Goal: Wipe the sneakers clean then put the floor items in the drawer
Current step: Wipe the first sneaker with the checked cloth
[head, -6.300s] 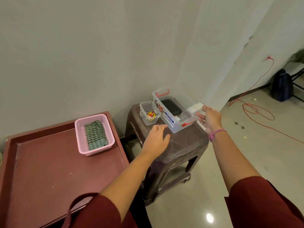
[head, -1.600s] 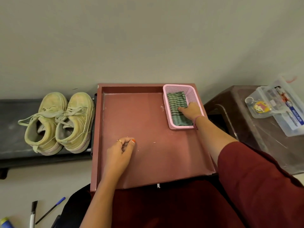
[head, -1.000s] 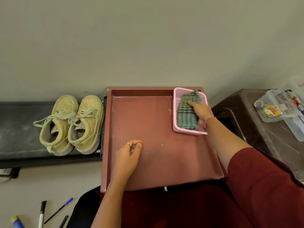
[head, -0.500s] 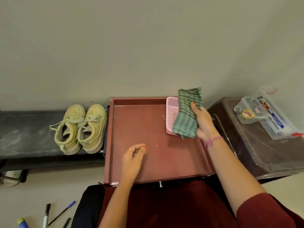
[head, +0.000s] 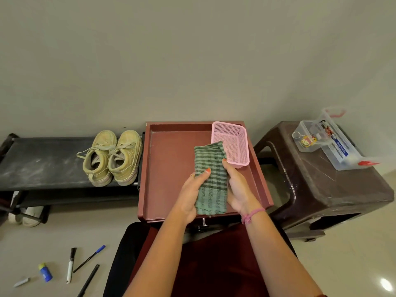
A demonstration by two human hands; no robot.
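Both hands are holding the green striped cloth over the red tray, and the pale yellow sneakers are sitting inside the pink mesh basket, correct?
Not quite. The head view shows the pale yellow sneakers on the dark low bench left of the red tray; the pink mesh basket holds nothing visible. The left hand and right hand do hold the green striped cloth over the tray.

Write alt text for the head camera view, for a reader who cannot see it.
Both hands, left hand and right hand, hold a green striped cloth above a reddish tray. A pink basket sits behind it; sneakers stand left, pens lie on the floor.
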